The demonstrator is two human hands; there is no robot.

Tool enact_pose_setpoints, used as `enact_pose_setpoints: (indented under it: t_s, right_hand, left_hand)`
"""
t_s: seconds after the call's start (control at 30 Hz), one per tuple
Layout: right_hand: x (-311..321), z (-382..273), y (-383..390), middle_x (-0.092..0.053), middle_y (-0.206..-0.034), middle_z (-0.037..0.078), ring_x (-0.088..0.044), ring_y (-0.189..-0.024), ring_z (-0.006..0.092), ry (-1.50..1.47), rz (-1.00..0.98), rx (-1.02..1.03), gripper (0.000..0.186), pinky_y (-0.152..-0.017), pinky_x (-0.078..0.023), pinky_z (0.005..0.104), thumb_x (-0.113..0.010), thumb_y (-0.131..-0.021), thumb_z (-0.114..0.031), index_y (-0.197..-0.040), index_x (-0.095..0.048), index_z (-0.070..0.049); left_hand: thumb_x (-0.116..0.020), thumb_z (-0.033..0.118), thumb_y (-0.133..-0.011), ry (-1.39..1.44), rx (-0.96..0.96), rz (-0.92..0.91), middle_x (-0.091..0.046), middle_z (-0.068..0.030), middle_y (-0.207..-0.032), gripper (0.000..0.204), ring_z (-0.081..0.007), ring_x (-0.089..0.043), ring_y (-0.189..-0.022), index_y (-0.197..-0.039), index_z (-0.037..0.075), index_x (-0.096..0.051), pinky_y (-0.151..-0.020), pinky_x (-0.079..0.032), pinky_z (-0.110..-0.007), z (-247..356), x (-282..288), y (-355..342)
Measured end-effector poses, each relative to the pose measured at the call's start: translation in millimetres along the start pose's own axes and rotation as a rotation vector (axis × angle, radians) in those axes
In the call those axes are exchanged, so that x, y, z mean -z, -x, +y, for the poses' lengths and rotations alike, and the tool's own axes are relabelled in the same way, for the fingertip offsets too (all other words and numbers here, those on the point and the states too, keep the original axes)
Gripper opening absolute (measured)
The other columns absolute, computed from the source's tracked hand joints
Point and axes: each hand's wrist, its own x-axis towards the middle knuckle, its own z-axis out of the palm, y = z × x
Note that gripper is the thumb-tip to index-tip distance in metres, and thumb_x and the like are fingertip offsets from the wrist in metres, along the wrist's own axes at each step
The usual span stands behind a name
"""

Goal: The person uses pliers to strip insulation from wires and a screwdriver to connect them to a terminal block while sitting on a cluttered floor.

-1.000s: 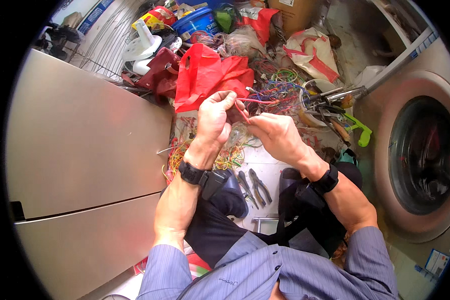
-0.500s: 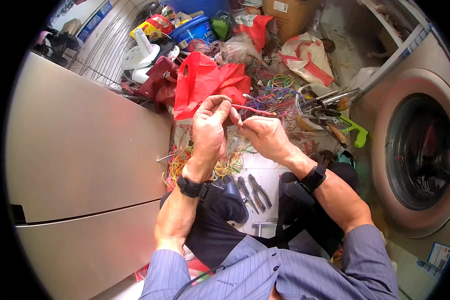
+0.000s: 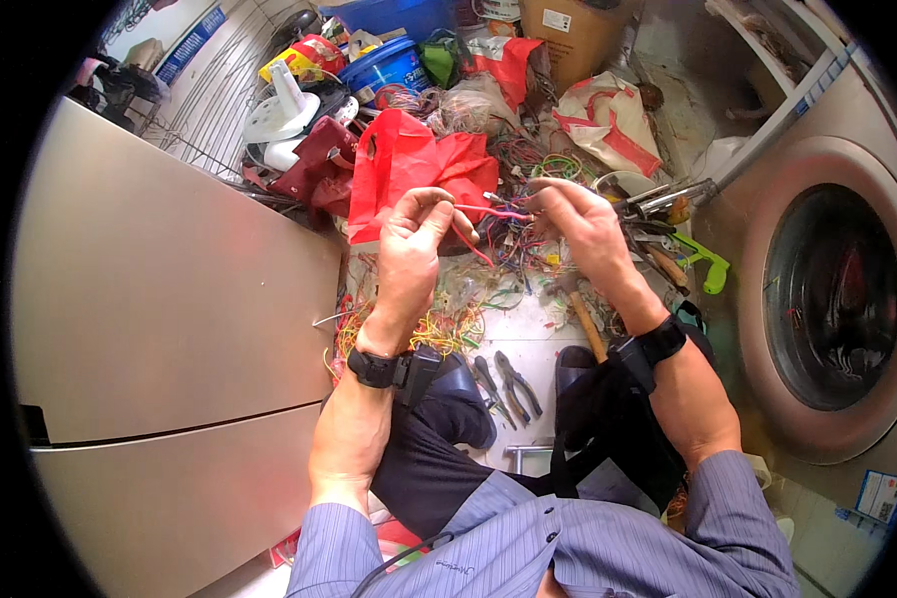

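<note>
A red wire (image 3: 496,211) is stretched between my hands, with a loose length hanging down beside the left fingers. My left hand (image 3: 416,234) pinches it between thumb and forefinger. My right hand (image 3: 583,227) is closed at the wire's other end; its fingertips are slightly blurred. Behind the left hand lies a red bag (image 3: 399,149). Beyond the right hand is a tangle of coloured wires (image 3: 558,164). On the floor below, between my feet, lie pliers (image 3: 518,387) and a second dark-handled tool (image 3: 490,384) next to them.
A fridge-like metallic cabinet (image 3: 169,289) stands at left, a front-loading washing machine (image 3: 837,299) at right. Yellow wire scraps (image 3: 444,329) cover the floor near my left foot. A wooden handle (image 3: 588,327) stands by my right foot. A blue bucket (image 3: 387,68) and a cardboard box (image 3: 578,40) sit behind.
My right hand has moved right and slightly up, away from the left, and the wire now spans between them. The wooden handle has come into view below the right hand.
</note>
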Motion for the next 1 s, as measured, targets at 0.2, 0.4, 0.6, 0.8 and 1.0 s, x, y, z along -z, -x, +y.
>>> enact_pose_setpoints:
  t_s: [0.2,0.4,0.6,0.8,1.0]
  right_hand:
    - [-19,12,6,-0.067,-0.085,0.011,-0.068,-0.082,0.0302,0.71,-0.075,0.502,0.019,-0.07,-0.054,0.0407,-0.074,-0.085,-0.019,-0.097,-0.068,-0.006]
    - [-12,12,7,-0.068,-0.083,0.012,-0.067,-0.079,0.0305,0.842,-0.199,0.605,0.011,-0.069,-0.054,0.0389,-0.073,-0.084,-0.012,-0.088,-0.065,-0.003]
    - [-12,9,19,-0.062,-0.069,0.015,-0.066,-0.067,0.0345,0.622,-0.359,0.375,0.015,-0.058,-0.052,0.0432,-0.069,-0.089,-0.018,-0.084,-0.064,-0.005]
    - [-6,19,11,-0.064,-0.071,0.02,-0.065,-0.065,0.0384,0.525,-0.296,0.264,0.018,-0.06,-0.052,0.0428,-0.069,-0.089,-0.02,-0.084,-0.068,-0.003]
    - [-18,18,18,-0.064,-0.069,0.017,-0.066,-0.061,0.0322,0.404,-0.323,0.21,0.019,-0.058,-0.052,0.0395,-0.068,-0.091,-0.021,-0.09,-0.069,-0.002]
  left_hand:
    - [-0.056,0.008,-0.102,-0.132,0.07,-0.021,-0.068,-0.0096,-0.084,0.012,-0.0176,-0.066,-0.077,-0.111,0.001,-0.059,-0.077,-0.054,-0.03,-5,-21,7]
    - [-0.062,0.014,-0.1,-0.398,0.185,-0.056,-0.069,-0.0066,-0.083,0.018,-0.0132,-0.065,-0.075,-0.11,-0.001,-0.064,-0.072,-0.052,-0.027,-2,-19,6]
    - [-0.06,0.016,-0.101,-0.405,0.348,-0.147,-0.071,-0.0068,-0.081,0.018,-0.0121,-0.065,-0.07,-0.102,-0.001,-0.067,-0.068,-0.051,-0.026,-18,4,0]
    - [-0.062,0.009,-0.098,-1.029,-0.142,-0.073,-0.071,-0.0092,-0.076,0.015,-0.0158,-0.068,-0.069,-0.09,-0.002,-0.069,-0.066,-0.053,-0.027,2,-34,18]
    - [-0.061,0.012,-0.099,-0.345,0.223,0.033,-0.07,-0.0092,-0.076,0.017,-0.0144,-0.065,-0.067,-0.092,-0.002,-0.067,-0.068,-0.051,-0.028,-20,-4,-1]
